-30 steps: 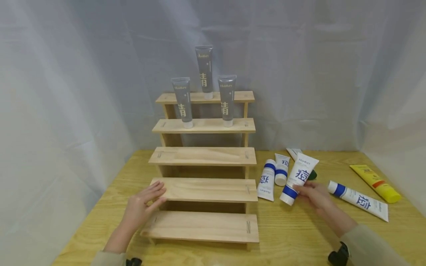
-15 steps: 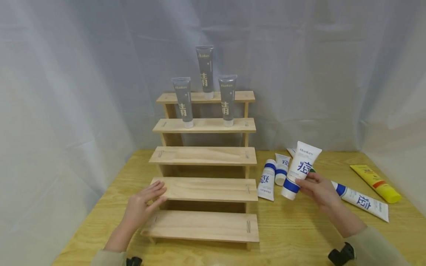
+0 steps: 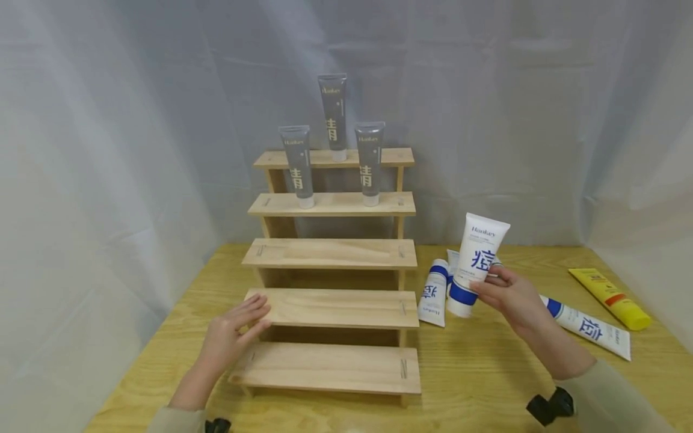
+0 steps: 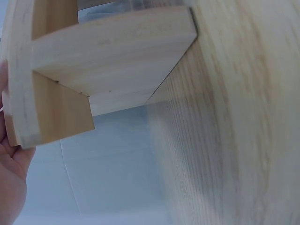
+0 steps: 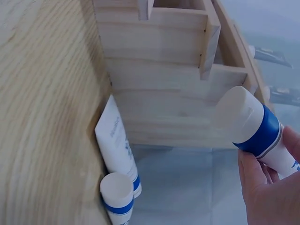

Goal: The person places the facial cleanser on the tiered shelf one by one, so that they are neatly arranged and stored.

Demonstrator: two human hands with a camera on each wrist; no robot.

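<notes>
Cap down and leaning slightly, a white squeeze tube (image 3: 479, 255) with a blue band and blue lettering is held up by my right hand (image 3: 514, 297). Its white cap (image 5: 240, 112) points toward the stand in the right wrist view. My left hand (image 3: 233, 331) holds the left end of a step on the wooden tiered display stand (image 3: 330, 307), fingers on top and thumb at the front edge. Two dark translucent tubes, a left one (image 3: 298, 165) and a right one (image 3: 370, 162), stand on the fourth step. Another such tube (image 3: 332, 117) stands on the top step.
Right of the stand, a white tube (image 3: 433, 294) lies on the wooden table (image 3: 460, 385); another is partly hidden behind the held one. Farther right lie a white tube (image 3: 590, 331) and a yellow tube (image 3: 610, 299). A pale curtain (image 3: 487, 120) hangs behind.
My right hand has raised the white tube off the table area, first up, then slightly left toward the stand, turning it more upright. My left hand has stayed in place.
</notes>
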